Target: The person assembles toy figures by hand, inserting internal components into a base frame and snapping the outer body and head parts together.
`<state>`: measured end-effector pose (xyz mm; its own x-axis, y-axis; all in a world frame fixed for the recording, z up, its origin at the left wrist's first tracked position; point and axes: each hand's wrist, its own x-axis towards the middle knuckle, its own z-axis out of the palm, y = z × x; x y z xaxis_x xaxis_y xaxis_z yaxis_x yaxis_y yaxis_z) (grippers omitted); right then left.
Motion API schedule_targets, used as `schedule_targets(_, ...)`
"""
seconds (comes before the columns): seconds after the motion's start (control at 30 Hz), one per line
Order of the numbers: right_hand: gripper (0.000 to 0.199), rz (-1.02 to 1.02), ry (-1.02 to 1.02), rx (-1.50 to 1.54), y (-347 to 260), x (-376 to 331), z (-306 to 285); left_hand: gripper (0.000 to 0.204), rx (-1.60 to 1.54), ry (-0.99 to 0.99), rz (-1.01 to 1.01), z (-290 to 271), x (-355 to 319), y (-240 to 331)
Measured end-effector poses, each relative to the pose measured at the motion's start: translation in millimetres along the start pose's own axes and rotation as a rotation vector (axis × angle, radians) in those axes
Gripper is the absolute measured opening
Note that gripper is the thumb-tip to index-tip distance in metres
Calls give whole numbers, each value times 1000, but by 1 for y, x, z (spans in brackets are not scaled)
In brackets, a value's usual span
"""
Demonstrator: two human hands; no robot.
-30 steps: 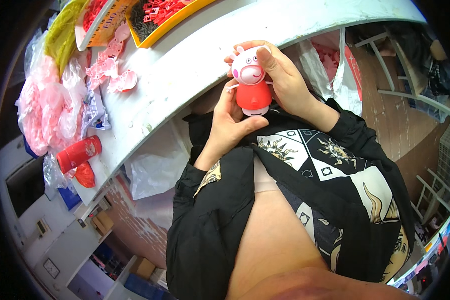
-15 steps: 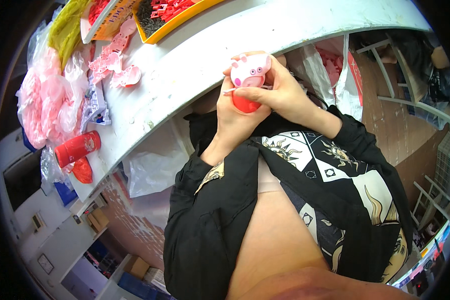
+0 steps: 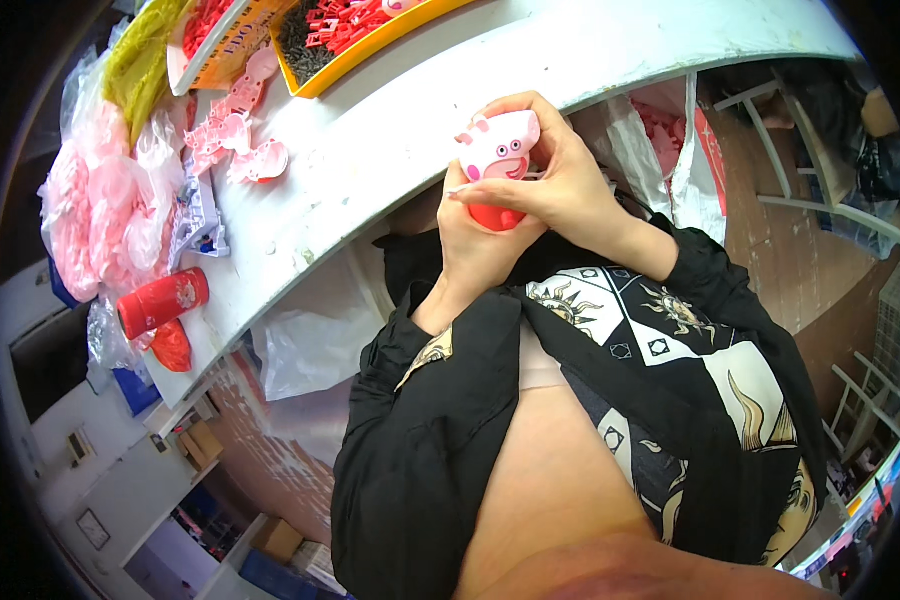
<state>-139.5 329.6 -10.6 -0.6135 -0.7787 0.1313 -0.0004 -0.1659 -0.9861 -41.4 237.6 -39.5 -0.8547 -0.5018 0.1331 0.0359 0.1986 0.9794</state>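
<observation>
Both hands hold a toy pig figure [image 3: 505, 150] with a pale pink head and a red body, just off the table's near edge. My left hand [image 3: 478, 248] is wrapped round the red body from below. On the head's right side my right hand [image 3: 570, 190] curls its fingers behind it, and its thumb lies across the front, below the snout. Two round eyes and a pink mouth face up. The fingers hide most of the body and the back of the head.
A yellow tray [image 3: 370, 52] holds red plastic parts and small dark pieces on the white table [image 3: 360, 140]. Pink shell parts [image 3: 235, 135], bagged pink pieces [image 3: 105, 210] and a red cylinder [image 3: 165, 303] lie left. Below the table's right side hangs a white bag [image 3: 695, 165].
My right thumb has slid left across the toy's front. The pig's head sits slightly further right and is tilted a little more. My left hand keeps its grip round the body.
</observation>
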Motion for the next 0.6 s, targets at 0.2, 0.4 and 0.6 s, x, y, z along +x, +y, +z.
schedule_targets(0.2,51,131,-84,424,-1,3,-10,55,-129,-5,-147,3,1,7)
schedule_targets(0.4,53,-6,-29,109,-3,-3,4,53,-71,-34,-35,-2,1,1)
schedule_targets(0.6,50,121,-107,457,5,2,-11,46,-123,-33,-155,1,0,8)
